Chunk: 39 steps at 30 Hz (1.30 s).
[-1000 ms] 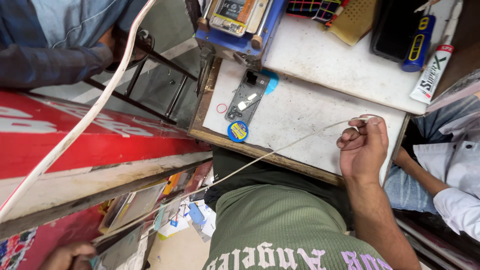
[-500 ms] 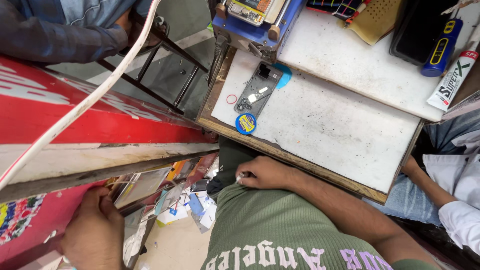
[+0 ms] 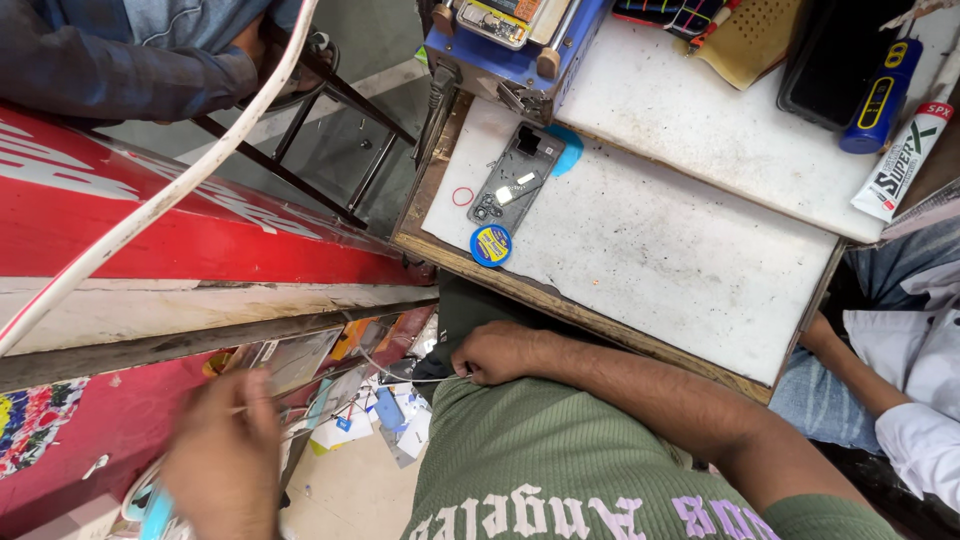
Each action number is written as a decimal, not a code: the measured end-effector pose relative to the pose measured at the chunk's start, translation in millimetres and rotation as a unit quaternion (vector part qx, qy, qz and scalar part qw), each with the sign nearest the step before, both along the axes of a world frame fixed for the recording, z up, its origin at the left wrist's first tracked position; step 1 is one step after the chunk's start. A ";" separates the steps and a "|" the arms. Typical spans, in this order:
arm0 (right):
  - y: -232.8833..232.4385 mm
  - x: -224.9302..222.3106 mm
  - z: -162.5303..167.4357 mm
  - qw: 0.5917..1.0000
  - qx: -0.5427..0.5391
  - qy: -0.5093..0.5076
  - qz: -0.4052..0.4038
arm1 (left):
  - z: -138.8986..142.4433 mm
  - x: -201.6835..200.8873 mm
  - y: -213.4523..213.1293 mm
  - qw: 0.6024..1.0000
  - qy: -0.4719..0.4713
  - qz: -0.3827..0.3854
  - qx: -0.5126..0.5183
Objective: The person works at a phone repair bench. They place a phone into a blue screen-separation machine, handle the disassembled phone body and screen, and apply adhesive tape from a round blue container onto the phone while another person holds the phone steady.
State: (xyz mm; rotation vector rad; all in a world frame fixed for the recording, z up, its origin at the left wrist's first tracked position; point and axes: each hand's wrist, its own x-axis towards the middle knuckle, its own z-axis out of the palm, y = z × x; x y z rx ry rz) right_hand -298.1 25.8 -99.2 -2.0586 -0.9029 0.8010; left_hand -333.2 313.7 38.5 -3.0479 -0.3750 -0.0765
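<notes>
I begin at the right hand point(image 3: 497, 352). It is closed into a fist against the hem of the green shirt point(image 3: 560, 460), just under the near edge of the white board point(image 3: 680, 260). The fingers are pressed together on a thin wire point(image 3: 395, 371). This wire goes out to the left, low over the papers on the floor point(image 3: 380, 420), toward the left hand point(image 3: 225, 460).

The left hand is blurred. It is near the red counter point(image 3: 150, 220), and I cannot tell if its fingers pinch the wire end or are only beside it.

I judge that the step in hand is pulling the wire out between the two hands. The next move needs a firm pinch on both ends, and the wire must stay free of the papers below.

On the board, at its far left, an opened phone point(image 3: 515, 183) lies flat. A small red ring point(image 3: 463, 196) is just beside it, and a round blue tin point(image 3: 491, 244) is near. A thick white cable point(image 3: 180, 190) crosses over the counter. At the right edge I see another person's white sleeve point(image 3: 920, 400).
</notes>
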 end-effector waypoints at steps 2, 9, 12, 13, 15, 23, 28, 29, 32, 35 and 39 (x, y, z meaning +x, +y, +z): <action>4.2 1.1 1.4 0.999 0.012 -0.020 -0.022 | -19.2 3.1 -19.6 0.970 0.032 -0.147 -0.189; 16.9 2.4 -8.9 0.983 0.079 -0.023 -0.167 | -133.7 22.4 -88.0 0.925 0.253 -0.255 -0.125; 10.8 -1.9 -16.4 0.961 0.172 -0.098 -0.193 | -165.7 31.7 -85.9 0.939 0.233 -0.236 -0.089; 7.9 -3.5 -18.2 0.965 0.167 -0.061 -0.194 | -173.4 38.4 -83.9 0.943 0.222 -0.237 -0.073; 0.1 -9.8 -20.5 0.968 0.153 0.021 -0.199 | -186.8 45.2 -82.4 0.949 0.241 -0.190 -0.072; -52.9 -47.7 -23.8 0.946 0.171 0.159 -0.227 | -206.9 68.1 -90.3 0.909 0.336 -0.162 -0.185; -92.1 -88.5 -23.3 0.918 0.119 0.245 -0.288 | -187.5 80.9 -93.3 0.898 0.369 -0.209 -0.117; -100.2 -97.0 -22.6 0.911 0.128 0.250 -0.301 | -179.3 82.6 -96.6 0.891 0.386 -0.218 -0.096; -125.1 -116.6 -20.5 0.872 0.228 0.258 -0.348 | -139.8 93.8 -104.6 0.869 0.410 -0.264 -0.084; -149.3 -130.4 -18.5 0.827 0.287 0.247 -0.417 | -88.7 105.5 -117.1 0.857 0.360 -0.321 -0.181; -172.1 -137.5 -16.2 0.775 0.307 0.216 -0.508 | -45.6 133.5 -156.1 0.877 0.203 -0.343 -0.268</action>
